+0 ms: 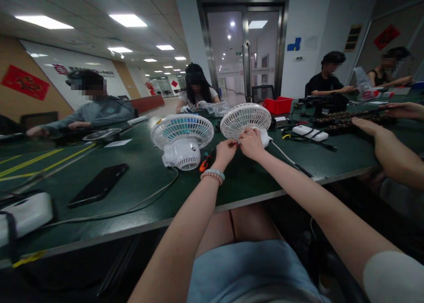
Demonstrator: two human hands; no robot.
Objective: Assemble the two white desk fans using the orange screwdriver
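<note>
Both my hands meet at the lower edge of a small white fan (pixel 245 119) standing on the dark green table (pixel 139 183). My left hand (pixel 226 150), with a bead bracelet on the wrist, is closed in a pinch at the fan's grille rim. My right hand (pixel 251 143) is curled around the fan's lower part. A second white fan (pixel 182 138) with a bluish grille lies tilted just to the left. An orange-handled tool (pixel 206 163) lies on the table beneath my left wrist.
A black phone (pixel 98 184) and a white box (pixel 24 212) with a cable lie at the left. A white power unit (pixel 310 133), a red bin (pixel 277 104) and black parts sit at the right. Another person's arm (pixel 387 148) reaches in from the right. Other people sit around the table.
</note>
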